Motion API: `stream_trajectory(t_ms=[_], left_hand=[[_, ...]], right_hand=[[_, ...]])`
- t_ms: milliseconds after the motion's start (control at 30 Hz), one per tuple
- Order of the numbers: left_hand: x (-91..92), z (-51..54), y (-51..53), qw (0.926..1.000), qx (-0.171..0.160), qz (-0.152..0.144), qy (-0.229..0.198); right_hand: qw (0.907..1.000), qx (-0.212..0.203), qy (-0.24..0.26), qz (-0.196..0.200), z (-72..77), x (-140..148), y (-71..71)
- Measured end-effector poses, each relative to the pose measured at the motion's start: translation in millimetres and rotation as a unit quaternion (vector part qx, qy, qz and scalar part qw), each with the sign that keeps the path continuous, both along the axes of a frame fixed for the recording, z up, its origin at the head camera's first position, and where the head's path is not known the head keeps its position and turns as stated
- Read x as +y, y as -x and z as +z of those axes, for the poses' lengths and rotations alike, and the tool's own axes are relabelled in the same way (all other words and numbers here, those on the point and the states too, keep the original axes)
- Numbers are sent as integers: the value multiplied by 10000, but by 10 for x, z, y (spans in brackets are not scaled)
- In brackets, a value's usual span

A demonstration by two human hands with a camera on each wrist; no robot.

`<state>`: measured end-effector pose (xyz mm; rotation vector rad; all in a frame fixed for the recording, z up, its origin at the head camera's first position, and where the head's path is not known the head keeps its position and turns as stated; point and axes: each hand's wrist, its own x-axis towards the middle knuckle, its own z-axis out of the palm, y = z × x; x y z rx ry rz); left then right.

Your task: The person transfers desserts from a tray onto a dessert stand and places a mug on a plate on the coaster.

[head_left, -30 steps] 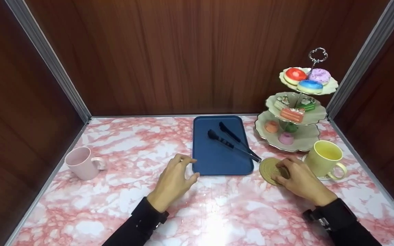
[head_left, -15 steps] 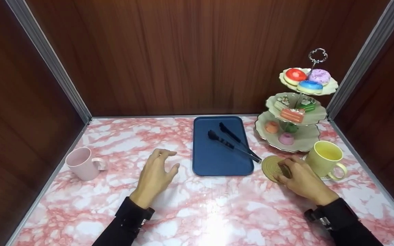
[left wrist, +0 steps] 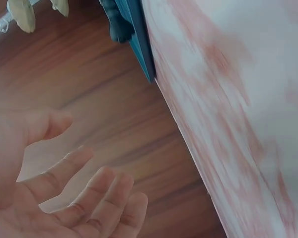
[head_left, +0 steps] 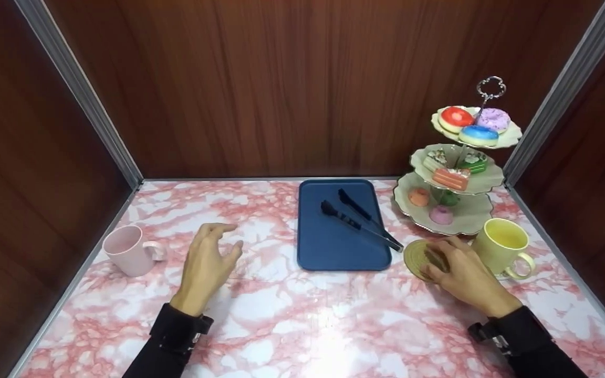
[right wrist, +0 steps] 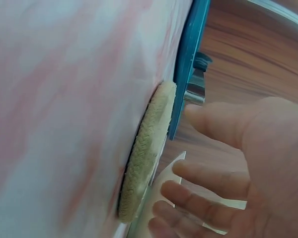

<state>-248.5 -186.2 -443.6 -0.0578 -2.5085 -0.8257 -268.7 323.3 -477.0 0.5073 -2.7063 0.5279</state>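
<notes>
My left hand (head_left: 205, 265) is in the air over the left half of the table, between the pink mug (head_left: 130, 251) and the blue tray (head_left: 318, 236). Its fingers are loosely bent and hold nothing, as the left wrist view also shows. A round woven coaster (head_left: 416, 258) lies flat on the table beside the tray's near right corner. Over its right part hovers my right hand (head_left: 462, 273). In the right wrist view that hand's fingers (right wrist: 208, 176) are spread apart above the coaster (right wrist: 146, 153), gripping nothing. Close behind the hand stands a yellow mug (head_left: 499, 247).
Black tongs (head_left: 355, 223) lie on the tray, their end reaching over its right edge. At the back right rises a tiered stand (head_left: 470, 218) with toy-like donuts (head_left: 478, 135), cake slices (head_left: 450, 178) and small cakes (head_left: 441, 214). Wooden panels (head_left: 281, 89) wall in the table.
My left hand has moved left, away from the tray towards the pink mug. The coaster has shifted slightly to the right under my right hand, which has barely moved.
</notes>
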Motion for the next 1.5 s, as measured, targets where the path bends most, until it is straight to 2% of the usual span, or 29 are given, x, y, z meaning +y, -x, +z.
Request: stream_trajectory(t_ms=[233,567,933,1000,1167,1267,1400,1500], left_hand=[[-276,11,5,9993,221,293,-67],[-684,3,21,9941,588,888,-195],[-1125,12,30,9847,708,1562,-307],[-1212,15,29,9830,546,1726,-300],[-1440,22,12,9757,-264,2151,-334],[-1550,4,-3,9699,-629,2305,-473],[-1646,-28,-15,9653,-1008,2280,-775],[-1687,-45,-10,9646,-1324,2081,-935]], right_hand=[[9987,419,236,195,67,-74,0],[9944,824,494,442,140,-226,20],[9934,719,651,613,189,-421,28],[9928,735,695,647,193,-457,35],[9922,782,688,684,207,-538,47],[9920,761,684,734,219,-590,59],[9918,641,742,818,225,-666,79],[9933,505,719,753,227,-725,83]])
